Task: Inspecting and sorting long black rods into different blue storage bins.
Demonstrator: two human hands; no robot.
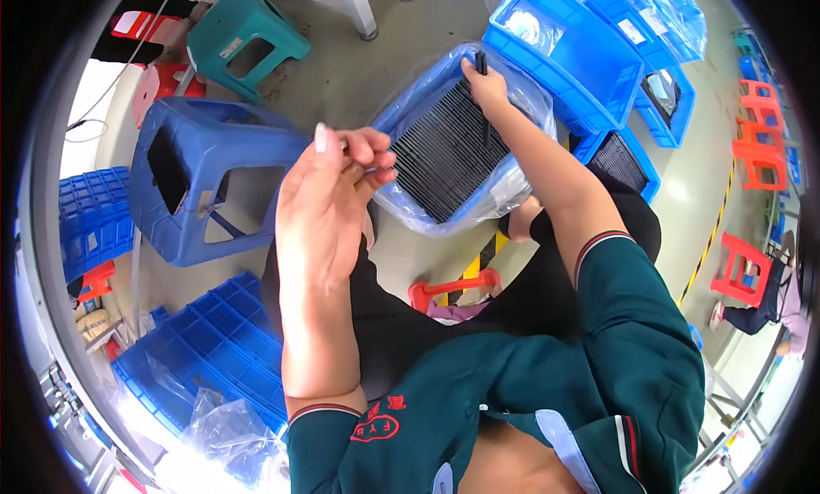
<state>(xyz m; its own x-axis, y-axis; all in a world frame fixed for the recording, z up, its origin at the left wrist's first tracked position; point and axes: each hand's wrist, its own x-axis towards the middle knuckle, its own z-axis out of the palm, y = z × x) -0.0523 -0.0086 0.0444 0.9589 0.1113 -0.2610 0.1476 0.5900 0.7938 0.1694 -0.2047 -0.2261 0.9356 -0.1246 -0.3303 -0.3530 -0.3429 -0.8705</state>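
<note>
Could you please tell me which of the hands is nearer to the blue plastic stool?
Left: the left hand is raised just right of the blue plastic stool; the right hand is farther right, over the plastic-lined blue crate.

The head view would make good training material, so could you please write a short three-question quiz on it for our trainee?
1. True or false: clear plastic lines the blue bin that holds the rows of dark strips.
2. What colour is the large stool just to the left of the person's left hand?
a) yellow
b) blue
c) white
3. Which of the person's hands holds a dark strip over the rows?

Key:
1. True; the plastic also spreads out around the rim.
2. b) blue.
3. The right hand.
</note>
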